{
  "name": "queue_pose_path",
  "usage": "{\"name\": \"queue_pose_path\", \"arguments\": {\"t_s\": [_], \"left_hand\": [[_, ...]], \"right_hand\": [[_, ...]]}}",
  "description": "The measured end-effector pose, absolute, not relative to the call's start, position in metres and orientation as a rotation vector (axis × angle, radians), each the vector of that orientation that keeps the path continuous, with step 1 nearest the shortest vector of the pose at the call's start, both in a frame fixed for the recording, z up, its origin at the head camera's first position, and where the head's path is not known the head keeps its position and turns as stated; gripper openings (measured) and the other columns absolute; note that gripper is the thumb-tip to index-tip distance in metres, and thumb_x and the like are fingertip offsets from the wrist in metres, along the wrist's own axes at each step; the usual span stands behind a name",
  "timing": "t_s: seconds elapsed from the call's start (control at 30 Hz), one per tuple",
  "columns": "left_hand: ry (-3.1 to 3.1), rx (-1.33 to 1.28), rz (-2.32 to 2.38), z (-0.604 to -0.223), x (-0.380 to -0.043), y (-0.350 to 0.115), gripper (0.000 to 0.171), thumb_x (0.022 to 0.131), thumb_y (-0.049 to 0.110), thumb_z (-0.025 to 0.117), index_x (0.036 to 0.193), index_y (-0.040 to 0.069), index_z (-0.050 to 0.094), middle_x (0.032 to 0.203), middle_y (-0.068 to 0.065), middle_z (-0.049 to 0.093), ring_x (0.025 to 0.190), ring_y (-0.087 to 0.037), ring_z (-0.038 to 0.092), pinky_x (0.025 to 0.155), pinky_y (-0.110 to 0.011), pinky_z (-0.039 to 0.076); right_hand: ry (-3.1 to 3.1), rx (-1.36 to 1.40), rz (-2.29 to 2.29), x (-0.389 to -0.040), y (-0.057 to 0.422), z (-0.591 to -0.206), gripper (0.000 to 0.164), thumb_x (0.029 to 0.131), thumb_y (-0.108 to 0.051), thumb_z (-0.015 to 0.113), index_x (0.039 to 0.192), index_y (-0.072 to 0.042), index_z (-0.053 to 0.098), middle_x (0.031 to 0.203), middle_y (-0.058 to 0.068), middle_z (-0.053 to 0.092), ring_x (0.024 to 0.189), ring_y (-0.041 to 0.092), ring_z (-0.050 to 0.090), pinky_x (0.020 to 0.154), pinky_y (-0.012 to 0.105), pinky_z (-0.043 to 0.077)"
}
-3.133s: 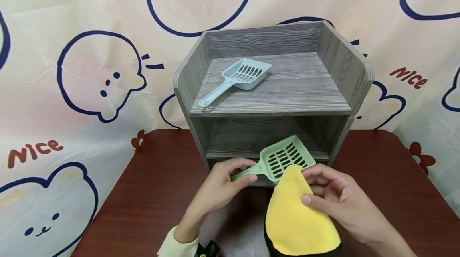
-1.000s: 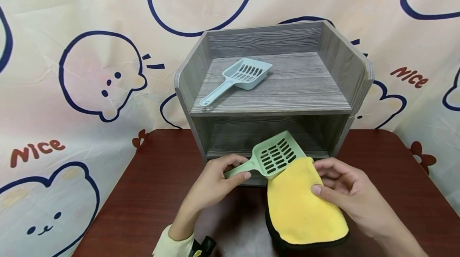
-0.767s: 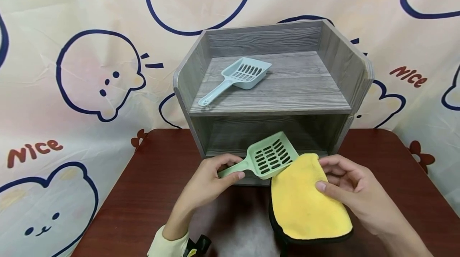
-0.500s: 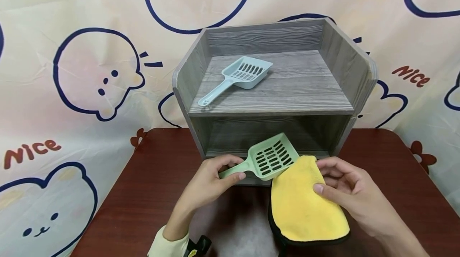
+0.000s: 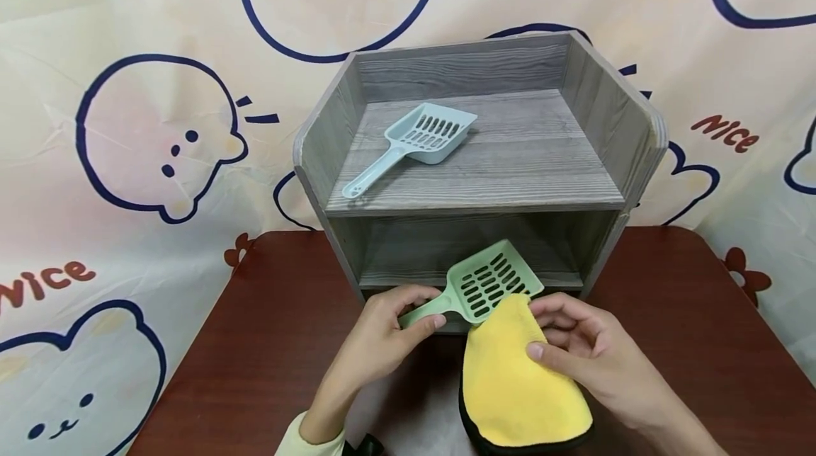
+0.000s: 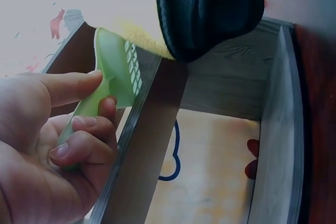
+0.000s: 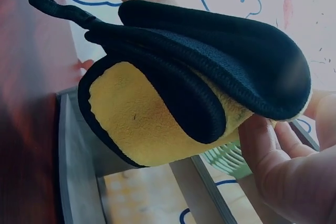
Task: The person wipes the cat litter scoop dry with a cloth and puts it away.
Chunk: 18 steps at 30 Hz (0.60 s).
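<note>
My left hand (image 5: 382, 339) grips the handle of a green slotted litter scoop (image 5: 494, 282), its thumb and fingers wrapped round it in the left wrist view. In my right hand (image 5: 589, 350) is a folded yellow cloth (image 5: 519, 385) with a black edge, pinched between thumb and fingers. The cloth's upper tip lies against the lower right rim of the scoop. From the right wrist view the cloth's dark folds (image 7: 220, 61) hang below the fingers and cover most of the scoop. A light blue litter scoop (image 5: 430, 132) rests on the shelf above, touched by neither hand.
A grey wooden shelf unit (image 5: 474, 202) stands behind the hands on a dark red-brown table (image 5: 242, 364). Its lower compartment (image 5: 408, 247) is open to the front, just behind the green scoop. A cartoon-printed curtain (image 5: 159, 17) hangs at the back.
Over three seconds the cloth slides right along the scoop's edge, then back left and down. Both hands keep their holds; the scoop shifts left, then slightly back right. The view has tilted slightly.
</note>
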<state>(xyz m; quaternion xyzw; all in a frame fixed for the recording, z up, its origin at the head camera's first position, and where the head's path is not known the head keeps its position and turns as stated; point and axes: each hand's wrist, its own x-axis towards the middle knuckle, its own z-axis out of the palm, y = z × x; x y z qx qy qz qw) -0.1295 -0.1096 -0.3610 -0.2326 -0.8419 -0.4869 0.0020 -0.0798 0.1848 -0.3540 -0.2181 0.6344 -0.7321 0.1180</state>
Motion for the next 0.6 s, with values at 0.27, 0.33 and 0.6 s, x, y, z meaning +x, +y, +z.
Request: {"name": "queue_pose_path", "arguments": {"t_s": [0.27,0.33,0.6], "left_hand": [[-2.637,-0.73,-1.496,-0.359,-0.127,-0.11,0.023,0.091,0.023,0.075,0.112,0.031,0.07,0.097,0.019,0.065,0.08,-0.01,0.057,0.068,-0.026,0.049],[-2.644,-0.73,-1.496,-0.358,-0.126,-0.111,0.023,0.091,0.023,0.075,0.111,0.032,0.069,0.095,0.018,0.064,0.078,-0.011,0.057,0.068,-0.026,0.048],[-2.678,-0.724,-1.432,-0.351,-0.123,-0.118,0.025,0.091,0.022,0.075,0.111,0.036,0.068,0.09,0.017,0.062,0.079,-0.009,0.056,0.069,-0.026,0.048]], "right_hand": [[1.841,-0.645,-2.126,-0.08,0.181,-0.352,0.037,0.094,0.011,0.058,0.129,0.006,0.049,0.116,0.02,0.062,0.099,0.029,0.071,0.075,0.044,0.059],[1.856,-0.64,-2.121,-0.079,0.182,-0.351,0.037,0.093,0.011,0.058,0.128,0.006,0.05,0.115,0.019,0.063,0.098,0.028,0.071,0.075,0.043,0.059],[1.914,-0.606,-2.129,-0.076,0.195,-0.347,0.037,0.094,0.012,0.055,0.13,0.005,0.049,0.115,0.019,0.063,0.098,0.029,0.071,0.072,0.049,0.058]]}}
